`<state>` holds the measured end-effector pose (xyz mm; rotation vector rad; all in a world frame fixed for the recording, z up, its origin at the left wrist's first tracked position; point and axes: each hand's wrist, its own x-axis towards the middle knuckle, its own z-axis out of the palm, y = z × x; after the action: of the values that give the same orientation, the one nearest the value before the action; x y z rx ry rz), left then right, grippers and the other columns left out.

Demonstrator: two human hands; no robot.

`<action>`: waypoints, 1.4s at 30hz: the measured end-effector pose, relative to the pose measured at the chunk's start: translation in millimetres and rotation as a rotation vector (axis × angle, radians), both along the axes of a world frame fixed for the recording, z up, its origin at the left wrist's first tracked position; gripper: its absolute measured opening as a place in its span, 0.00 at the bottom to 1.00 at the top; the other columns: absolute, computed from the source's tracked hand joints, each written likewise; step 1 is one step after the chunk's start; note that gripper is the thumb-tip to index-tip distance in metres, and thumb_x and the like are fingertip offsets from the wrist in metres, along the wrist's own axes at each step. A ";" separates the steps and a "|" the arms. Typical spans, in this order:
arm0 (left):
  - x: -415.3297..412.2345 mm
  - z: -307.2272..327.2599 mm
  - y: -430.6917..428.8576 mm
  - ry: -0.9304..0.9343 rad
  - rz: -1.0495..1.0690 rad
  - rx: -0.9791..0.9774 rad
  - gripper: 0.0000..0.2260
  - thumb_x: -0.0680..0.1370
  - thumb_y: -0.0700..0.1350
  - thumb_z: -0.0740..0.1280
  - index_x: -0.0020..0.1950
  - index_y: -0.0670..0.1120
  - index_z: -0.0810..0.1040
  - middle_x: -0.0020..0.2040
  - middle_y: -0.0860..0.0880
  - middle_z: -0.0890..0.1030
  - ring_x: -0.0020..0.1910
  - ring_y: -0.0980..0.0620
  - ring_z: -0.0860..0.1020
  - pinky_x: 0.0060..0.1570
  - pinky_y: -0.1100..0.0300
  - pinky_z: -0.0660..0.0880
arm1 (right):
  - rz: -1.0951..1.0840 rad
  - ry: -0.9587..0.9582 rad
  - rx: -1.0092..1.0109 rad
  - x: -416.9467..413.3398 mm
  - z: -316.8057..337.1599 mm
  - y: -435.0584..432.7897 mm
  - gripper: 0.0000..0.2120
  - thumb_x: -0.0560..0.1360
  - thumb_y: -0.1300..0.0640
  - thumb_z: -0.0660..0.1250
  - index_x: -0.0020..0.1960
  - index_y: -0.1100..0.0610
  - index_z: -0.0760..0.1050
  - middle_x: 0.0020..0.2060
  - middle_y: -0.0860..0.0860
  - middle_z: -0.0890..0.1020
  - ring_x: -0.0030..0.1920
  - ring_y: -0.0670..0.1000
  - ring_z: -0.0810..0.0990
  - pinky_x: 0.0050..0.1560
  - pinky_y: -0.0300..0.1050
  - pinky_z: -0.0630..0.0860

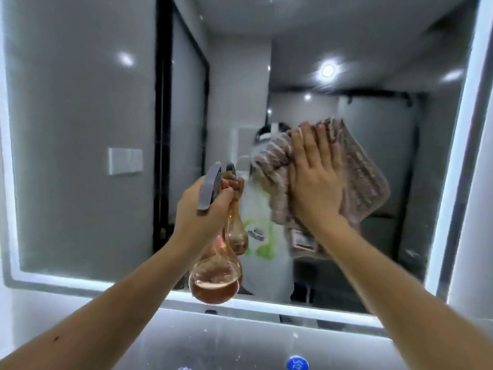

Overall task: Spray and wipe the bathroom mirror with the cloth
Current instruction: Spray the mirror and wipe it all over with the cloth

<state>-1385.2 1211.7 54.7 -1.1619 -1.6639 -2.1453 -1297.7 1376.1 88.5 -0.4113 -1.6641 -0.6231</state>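
Two bare forearms reached up from the bottom edge. Left hand (205, 209) gripped an amber spray bottle (213, 273) by its grey trigger head, brownish liquid pooled in its round base. Right hand (314, 180) pressed flat, fingers spread, holding a brownish ribbed cloth (357, 188) against the mirror (80, 129). Grey tiled walls and a ceiling light were reflected. Much glass lay uncovered to the left; a lit border framed the mirror.

Glossy, reflective rectangular glass mirror (80, 102) with frosted, lit border. Ribbed, soft-looking pinkish-brown woven cloth (365, 182), matt. Clear amber bulb-shaped spray bottle (213, 279), smooth and shiny, glass or plastic unclear; matt grey plastic trigger head (209, 188).
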 end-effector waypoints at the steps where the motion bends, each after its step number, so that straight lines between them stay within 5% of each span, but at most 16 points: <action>1: -0.1 1.0 0.5 0.004 0.000 0.002 0.05 0.69 0.45 0.64 0.34 0.50 0.76 0.24 0.58 0.75 0.27 0.55 0.71 0.32 0.54 0.70 | 0.033 0.006 -0.009 -16.8 -8.9 -9.7 0.25 0.76 0.55 0.54 0.72 0.59 0.58 0.71 0.55 0.63 0.72 0.56 0.59 0.71 0.48 0.42; 5: 5.8 -7.1 8.6 0.026 0.042 -0.008 0.05 0.69 0.46 0.64 0.39 0.48 0.78 0.35 0.51 0.82 0.36 0.47 0.79 0.39 0.47 0.77 | 0.144 -0.235 0.051 15.1 -61.7 3.9 0.22 0.78 0.57 0.53 0.71 0.59 0.59 0.70 0.57 0.65 0.71 0.53 0.57 0.72 0.49 0.44; 8: 15.2 -12.9 24.1 0.027 -0.008 -0.046 0.10 0.68 0.49 0.63 0.43 0.48 0.81 0.43 0.44 0.84 0.46 0.41 0.81 0.48 0.44 0.78 | 0.021 -0.250 0.075 52.4 -38.2 29.3 0.21 0.80 0.54 0.47 0.71 0.60 0.61 0.69 0.56 0.67 0.71 0.54 0.59 0.72 0.49 0.46; 12: 22.9 -5.8 35.2 0.034 -0.026 -0.051 0.10 0.68 0.49 0.63 0.43 0.48 0.81 0.43 0.43 0.84 0.45 0.42 0.81 0.50 0.37 0.77 | 0.046 0.042 -0.065 21.9 -13.6 12.6 0.24 0.78 0.53 0.49 0.71 0.62 0.60 0.71 0.58 0.64 0.71 0.57 0.60 0.71 0.47 0.41; 15: 32.0 -8.6 41.0 0.030 0.014 -0.036 0.07 0.68 0.49 0.64 0.38 0.47 0.78 0.39 0.42 0.81 0.40 0.45 0.79 0.47 0.39 0.78 | 0.100 -0.141 0.044 27.1 -46.6 20.8 0.24 0.77 0.54 0.52 0.72 0.61 0.58 0.71 0.58 0.64 0.72 0.56 0.58 0.72 0.50 0.44; 19: 54.7 -22.9 57.2 0.076 -0.014 -0.048 0.13 0.68 0.50 0.64 0.46 0.44 0.79 0.44 0.38 0.83 0.46 0.38 0.80 0.49 0.39 0.78 | 0.081 -0.280 0.144 72.4 -62.2 52.9 0.21 0.79 0.55 0.52 0.70 0.58 0.61 0.69 0.55 0.67 0.70 0.53 0.60 0.71 0.52 0.50; 26: 111.4 -30.3 90.3 0.137 -0.091 -0.073 0.12 0.70 0.47 0.63 0.46 0.41 0.78 0.41 0.35 0.80 0.38 0.37 0.77 0.37 0.42 0.75 | 0.042 -0.177 0.079 129.7 -68.0 97.5 0.21 0.78 0.58 0.54 0.70 0.60 0.63 0.69 0.56 0.67 0.71 0.53 0.59 0.71 0.52 0.51; 31: 141.7 -41.5 112.2 0.180 -0.136 -0.103 0.12 0.70 0.45 0.62 0.49 0.40 0.78 0.44 0.36 0.81 0.45 0.38 0.79 0.45 0.41 0.77 | 0.043 -0.063 -0.019 151.0 -79.3 111.9 0.21 0.80 0.55 0.48 0.71 0.59 0.60 0.70 0.54 0.65 0.71 0.52 0.57 0.72 0.49 0.47; 36: 125.5 -54.1 96.0 0.055 -0.189 -0.091 0.10 0.71 0.43 0.63 0.50 0.46 0.80 0.48 0.44 0.84 0.46 0.48 0.81 0.49 0.50 0.79 | -0.022 0.263 -0.233 118.0 -94.3 89.9 0.21 0.79 0.55 0.49 0.71 0.58 0.60 0.69 0.56 0.66 0.70 0.55 0.55 0.71 0.49 0.43; 39: 103.4 -58.3 78.4 0.101 -0.161 -0.079 0.10 0.70 0.43 0.63 0.48 0.45 0.80 0.44 0.47 0.83 0.41 0.55 0.79 0.45 0.55 0.77 | -0.038 0.241 -0.258 90.6 -99.0 67.5 0.21 0.80 0.53 0.45 0.71 0.58 0.60 0.69 0.57 0.67 0.70 0.55 0.55 0.71 0.48 0.41; 42: 74.4 -59.7 53.3 0.040 -0.133 -0.054 0.05 0.70 0.44 0.63 0.41 0.47 0.78 0.39 0.55 0.82 0.40 0.53 0.78 0.47 0.47 0.76 | -0.043 0.193 -0.260 54.1 -107.4 34.0 0.23 0.81 0.50 0.39 0.71 0.56 0.58 0.69 0.58 0.68 0.70 0.56 0.56 0.71 0.49 0.42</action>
<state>-1310.8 1264.9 -5.0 -1.3583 -1.6820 -2.1501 -1243.7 1410.1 -19.0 -0.6751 -1.5577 -0.3844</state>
